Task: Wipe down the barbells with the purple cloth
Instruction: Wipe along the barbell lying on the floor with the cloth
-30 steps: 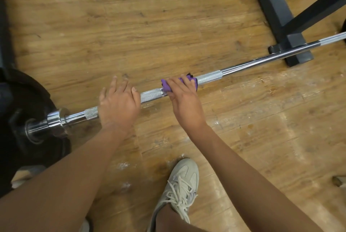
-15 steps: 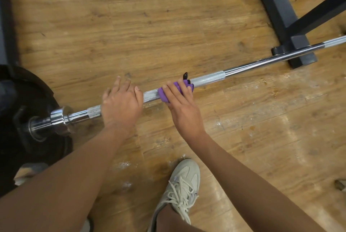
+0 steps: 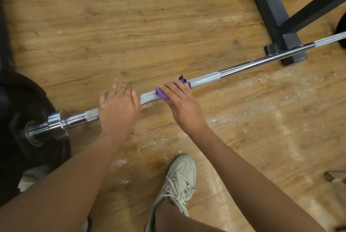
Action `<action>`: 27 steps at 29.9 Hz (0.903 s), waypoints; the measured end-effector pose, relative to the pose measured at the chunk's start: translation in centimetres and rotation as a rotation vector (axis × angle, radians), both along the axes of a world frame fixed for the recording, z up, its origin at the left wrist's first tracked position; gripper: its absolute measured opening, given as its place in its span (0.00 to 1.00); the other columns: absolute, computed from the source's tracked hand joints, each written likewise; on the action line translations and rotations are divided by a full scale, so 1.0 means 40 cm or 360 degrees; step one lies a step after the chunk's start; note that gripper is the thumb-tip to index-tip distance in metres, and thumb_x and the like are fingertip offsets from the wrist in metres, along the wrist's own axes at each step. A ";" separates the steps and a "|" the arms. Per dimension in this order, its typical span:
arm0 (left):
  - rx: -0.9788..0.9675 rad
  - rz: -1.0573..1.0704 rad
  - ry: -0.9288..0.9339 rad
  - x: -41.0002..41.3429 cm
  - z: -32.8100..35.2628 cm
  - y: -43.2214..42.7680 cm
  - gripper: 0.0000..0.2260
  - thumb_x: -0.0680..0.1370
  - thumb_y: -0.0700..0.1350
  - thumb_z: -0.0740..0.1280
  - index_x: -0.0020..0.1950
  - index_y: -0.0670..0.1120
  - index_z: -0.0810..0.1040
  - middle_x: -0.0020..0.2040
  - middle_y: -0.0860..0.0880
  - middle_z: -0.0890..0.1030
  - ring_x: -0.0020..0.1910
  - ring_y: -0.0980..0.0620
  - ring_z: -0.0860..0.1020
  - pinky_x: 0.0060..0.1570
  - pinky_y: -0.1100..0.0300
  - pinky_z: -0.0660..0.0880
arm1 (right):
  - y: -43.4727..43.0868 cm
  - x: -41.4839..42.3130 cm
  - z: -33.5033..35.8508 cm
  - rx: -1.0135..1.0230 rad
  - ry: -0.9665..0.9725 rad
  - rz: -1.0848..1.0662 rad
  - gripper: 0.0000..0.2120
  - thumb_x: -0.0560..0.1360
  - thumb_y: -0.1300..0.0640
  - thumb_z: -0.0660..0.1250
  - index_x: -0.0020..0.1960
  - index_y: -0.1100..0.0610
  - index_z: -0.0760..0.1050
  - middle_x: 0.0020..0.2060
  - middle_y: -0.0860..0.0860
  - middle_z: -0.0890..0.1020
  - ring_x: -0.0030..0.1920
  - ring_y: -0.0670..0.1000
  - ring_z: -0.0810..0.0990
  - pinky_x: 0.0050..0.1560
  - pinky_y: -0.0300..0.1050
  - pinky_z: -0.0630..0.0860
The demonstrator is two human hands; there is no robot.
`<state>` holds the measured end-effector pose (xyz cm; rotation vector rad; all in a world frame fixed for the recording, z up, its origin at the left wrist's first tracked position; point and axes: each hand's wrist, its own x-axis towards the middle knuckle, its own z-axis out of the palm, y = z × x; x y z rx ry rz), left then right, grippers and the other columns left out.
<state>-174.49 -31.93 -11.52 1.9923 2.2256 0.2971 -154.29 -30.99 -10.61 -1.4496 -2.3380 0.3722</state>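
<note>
Fingers [image 3: 173, 89] of right hand [image 3: 184, 109]: curling around purple cloth [image 3: 162, 96] on barbell [image 3: 206, 79] under them.
Fingers [image 3: 114, 86] of left hand [image 3: 118, 109]: resting straight across barbell.

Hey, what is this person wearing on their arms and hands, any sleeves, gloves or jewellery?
Nothing shows. The left forearm and right forearm are bare to the frame edge, with no sleeves, and the left hand and right hand have no gloves, watch, bands or rings visible.
</note>
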 end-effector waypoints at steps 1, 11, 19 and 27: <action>-0.0002 -0.0001 -0.0011 0.003 0.000 -0.002 0.25 0.83 0.49 0.48 0.62 0.42 0.82 0.67 0.47 0.80 0.74 0.45 0.70 0.67 0.44 0.66 | 0.008 0.015 0.003 0.0003 -0.0007 -0.0007 0.19 0.80 0.67 0.63 0.70 0.60 0.74 0.66 0.54 0.78 0.70 0.60 0.71 0.75 0.60 0.63; 0.0016 0.0021 -0.0038 0.009 0.006 -0.010 0.23 0.82 0.48 0.51 0.57 0.41 0.84 0.63 0.45 0.83 0.71 0.43 0.74 0.61 0.45 0.70 | 0.012 0.036 -0.001 -0.0119 0.0068 -0.0066 0.15 0.83 0.63 0.62 0.69 0.57 0.75 0.64 0.49 0.78 0.69 0.57 0.71 0.74 0.60 0.63; 0.0004 0.0027 -0.0031 0.001 0.010 0.014 0.23 0.82 0.48 0.51 0.56 0.40 0.84 0.60 0.45 0.84 0.70 0.43 0.74 0.59 0.45 0.70 | 0.053 0.038 0.001 -0.0222 0.0026 -0.0217 0.15 0.84 0.60 0.61 0.69 0.54 0.74 0.62 0.46 0.78 0.71 0.55 0.68 0.75 0.59 0.60; -0.0080 0.0022 -0.0024 -0.002 0.010 0.025 0.22 0.83 0.48 0.51 0.57 0.41 0.83 0.59 0.45 0.84 0.70 0.42 0.74 0.59 0.45 0.70 | 0.089 0.085 0.025 -0.0184 0.0049 -0.0089 0.16 0.84 0.54 0.58 0.68 0.56 0.76 0.61 0.48 0.80 0.65 0.54 0.72 0.73 0.51 0.60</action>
